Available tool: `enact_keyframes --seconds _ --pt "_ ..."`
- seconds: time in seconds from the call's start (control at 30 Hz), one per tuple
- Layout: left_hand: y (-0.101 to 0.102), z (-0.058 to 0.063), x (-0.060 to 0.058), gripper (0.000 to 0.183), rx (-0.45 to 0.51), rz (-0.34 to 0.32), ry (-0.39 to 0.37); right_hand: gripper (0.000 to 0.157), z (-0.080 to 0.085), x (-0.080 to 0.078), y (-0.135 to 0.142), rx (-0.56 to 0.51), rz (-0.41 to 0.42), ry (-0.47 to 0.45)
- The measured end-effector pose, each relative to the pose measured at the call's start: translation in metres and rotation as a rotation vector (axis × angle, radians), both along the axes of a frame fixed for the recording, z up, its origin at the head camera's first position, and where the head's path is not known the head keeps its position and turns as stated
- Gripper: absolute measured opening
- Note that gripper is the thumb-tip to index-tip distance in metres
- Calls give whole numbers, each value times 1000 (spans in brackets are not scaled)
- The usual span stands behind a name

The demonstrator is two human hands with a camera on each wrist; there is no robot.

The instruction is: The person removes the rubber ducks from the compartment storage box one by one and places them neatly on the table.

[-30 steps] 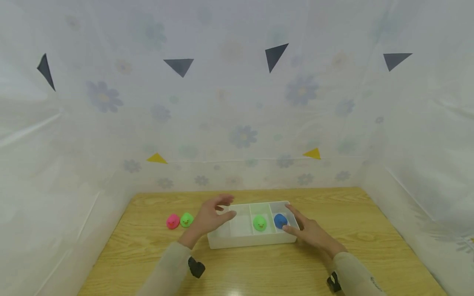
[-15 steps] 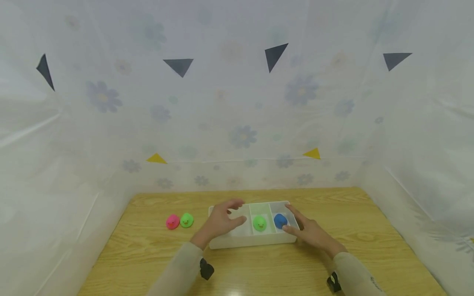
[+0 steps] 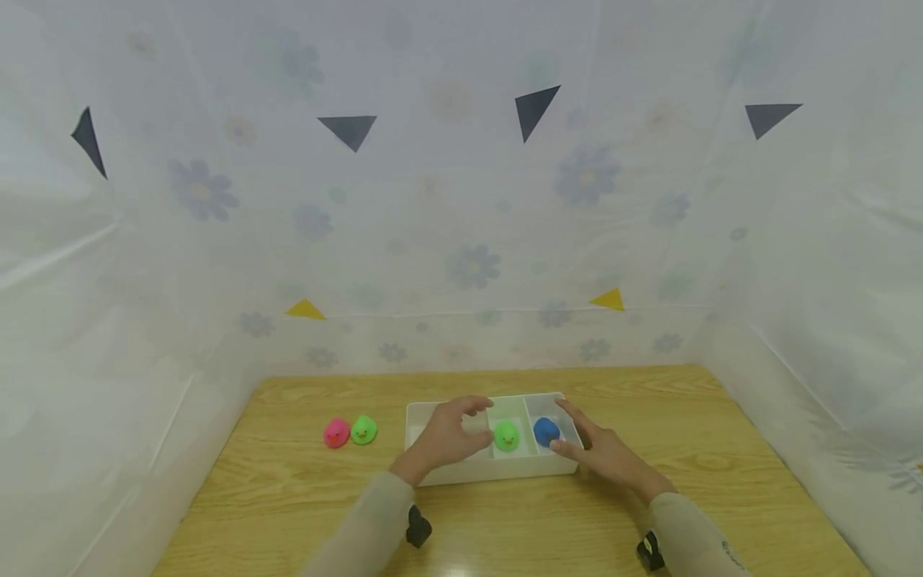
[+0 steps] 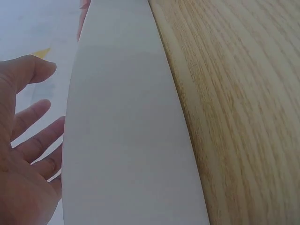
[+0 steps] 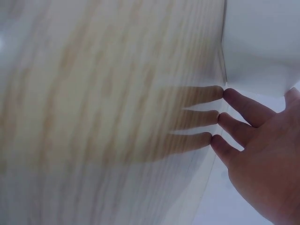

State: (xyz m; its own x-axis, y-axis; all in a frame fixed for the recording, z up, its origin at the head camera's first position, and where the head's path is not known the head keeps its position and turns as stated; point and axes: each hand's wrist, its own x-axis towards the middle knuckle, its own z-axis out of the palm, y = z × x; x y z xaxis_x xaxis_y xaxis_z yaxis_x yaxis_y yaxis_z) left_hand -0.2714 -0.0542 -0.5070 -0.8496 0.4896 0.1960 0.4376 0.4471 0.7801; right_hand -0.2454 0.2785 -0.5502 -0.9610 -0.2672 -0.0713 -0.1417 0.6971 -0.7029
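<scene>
A white divided box (image 3: 497, 470) stands on the wooden table. Inside it, a green rubber duck (image 3: 507, 436) occupies one compartment and a blue rubber duck (image 3: 546, 432) the rightmost one. Over the box's left part is my left hand (image 3: 445, 434), thumb and fingers apart, with nothing between them; its thumb tip is right beside the green duck. My right hand (image 3: 607, 455) rests at the box's right end, index finger and thumb spread along the rim. In the right wrist view several of its fingertips (image 5: 224, 93) meet the table next to the box wall (image 5: 260, 44).
A pink rubber duck (image 3: 336, 433) and a second green duck (image 3: 364, 430) sit side by side on the table, left of the box. Flower-patterned white sheeting (image 3: 472, 264) with dark and yellow triangles encloses the table's back and sides.
My left hand has moved rightward over the box, from its left end to beside the green duck. The right hand, the box and the ducks have stayed put.
</scene>
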Motion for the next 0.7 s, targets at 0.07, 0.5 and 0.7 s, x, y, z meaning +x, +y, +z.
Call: enact_keyframes --seconds 0.07,0.5,0.7 --pt "3 -1 0 51 -16 -4 -12 84 0 0 0 -3 4 3" --pt "15 -6 -1 50 -103 -12 -6 82 1 0 -1 -10 4 4" --pt "22 -7 -4 50 -178 -25 77 83 0 0 -1 -11 -3 0"
